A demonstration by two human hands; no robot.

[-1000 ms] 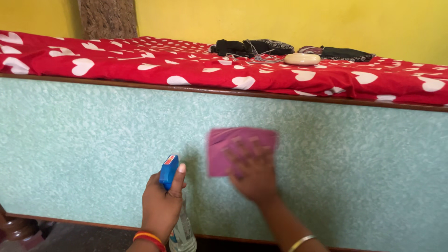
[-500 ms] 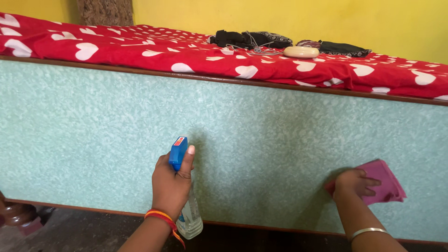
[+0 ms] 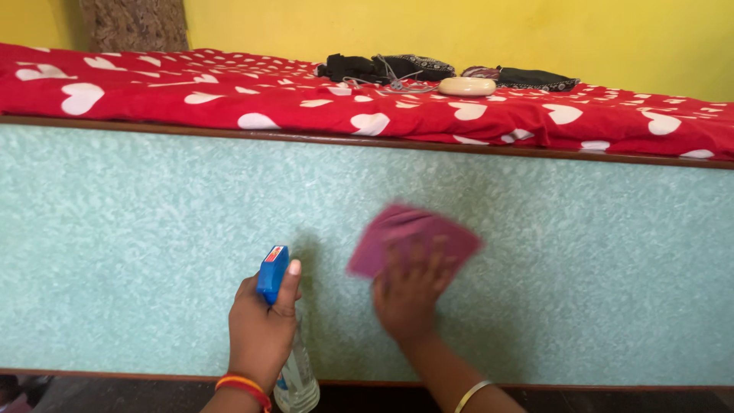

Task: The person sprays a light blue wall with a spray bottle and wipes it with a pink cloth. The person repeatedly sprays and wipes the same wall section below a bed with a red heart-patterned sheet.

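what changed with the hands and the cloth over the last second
The right hand swept the pink cloth across the pale green textured bed panel: from the middle out to the right, then back left to the middle, where it is now, blurred. The left hand kept its grip on the clear spray bottle with the blue nozzle, upright and low against the panel. The things on the red heart-print bedsheet stayed put.
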